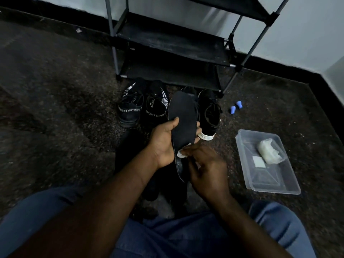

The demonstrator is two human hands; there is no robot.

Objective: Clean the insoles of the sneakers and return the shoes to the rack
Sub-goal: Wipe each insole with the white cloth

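Insole (183, 112), L hand (163, 144) (wipe (181, 153), R hand (206, 170))

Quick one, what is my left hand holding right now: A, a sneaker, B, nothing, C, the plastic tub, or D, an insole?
D: the left hand grips the black insole, while the right hand holds a white wipe to it.
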